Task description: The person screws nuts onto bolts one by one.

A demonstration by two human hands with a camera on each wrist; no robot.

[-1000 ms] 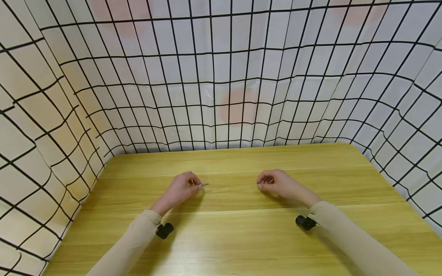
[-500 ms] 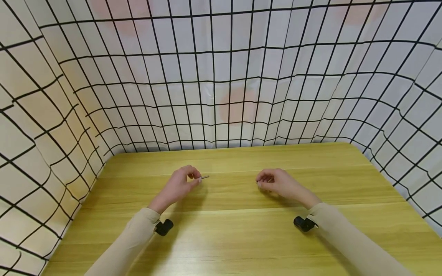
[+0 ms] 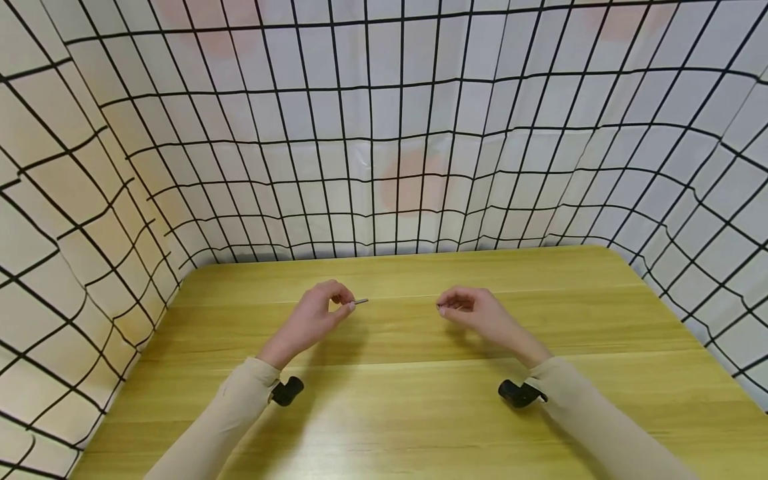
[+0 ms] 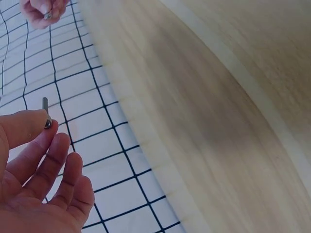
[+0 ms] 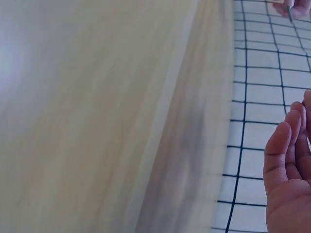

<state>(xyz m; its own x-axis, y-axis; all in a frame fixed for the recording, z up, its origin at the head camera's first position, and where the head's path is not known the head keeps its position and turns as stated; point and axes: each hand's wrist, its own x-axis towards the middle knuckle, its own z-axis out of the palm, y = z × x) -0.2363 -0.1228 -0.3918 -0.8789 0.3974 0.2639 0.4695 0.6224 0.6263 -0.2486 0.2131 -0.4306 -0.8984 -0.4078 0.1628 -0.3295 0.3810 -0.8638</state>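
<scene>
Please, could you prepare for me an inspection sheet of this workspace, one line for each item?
Surface: wood-grain tabletop, light yellow-brown.
Job's things: slim metal rod; small metallic piece, too small to identify.
Clutter: nothing seen.
Grips: left hand pinches the rod, one end sticking out toward the right hand, which pinches the metallic piece; the hands are apart.
Cables: nothing seen.
Surroundings: white backdrop with black grid lines and faint peach-coloured patches; left wrist camera and right wrist camera, both black.

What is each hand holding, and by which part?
Left hand: a metal rod, pinched by one end. Right hand: a small metallic piece; gripped part unclear.
</scene>
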